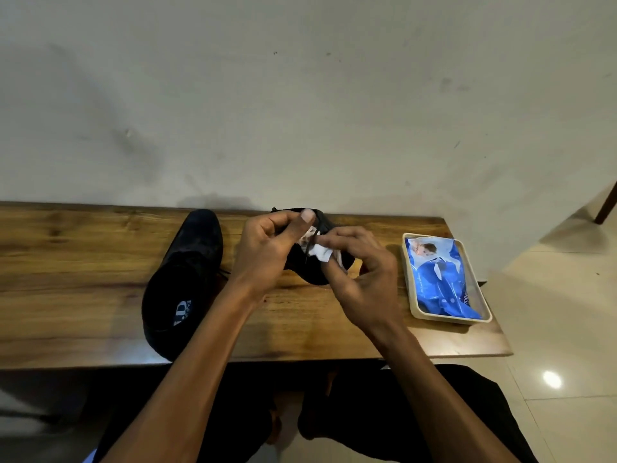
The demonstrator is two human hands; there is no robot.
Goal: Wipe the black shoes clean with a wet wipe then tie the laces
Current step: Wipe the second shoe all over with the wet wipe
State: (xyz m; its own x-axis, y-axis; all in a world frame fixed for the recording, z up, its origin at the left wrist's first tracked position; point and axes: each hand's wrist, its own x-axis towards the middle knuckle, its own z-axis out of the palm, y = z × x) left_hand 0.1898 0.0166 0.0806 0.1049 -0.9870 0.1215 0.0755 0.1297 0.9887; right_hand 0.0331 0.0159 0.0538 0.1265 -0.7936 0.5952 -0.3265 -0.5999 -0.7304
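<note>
On the bench, head view:
bench: wooden, against a pale wall; tiled floor to its right.
shoe 1: black, lies flat at bench left-centre, toe toward the wall, heel at the near edge. White print readable on the insole. Untouched by either hand.
shoe 2: black, at bench centre between the hands, mostly hidden by them. Looks raised and tilted, but can't tell if it rests on the wood.
left hand: fingers curled round the left side and top of shoe 2, thumb up with the nail showing near the top edge. Gripping the shoe.
right hand: fingers curled, thumb and forefinger pinching the wipe against shoe 2.
wipe: white, crumpled, small; sits on the upper of shoe 2 just under the right fingertips.
lace: thin black strand running down across the wipe area; loose, can't tell which hand, if any, holds it.
tray: cream, rectangular, at bench right end, well apart from shoe 1, near the right hand.
pack: blue wet-wipe pack, lies flat in the tray, fills most of it.
legs: dark trousers visible below the bench edge.
</note>
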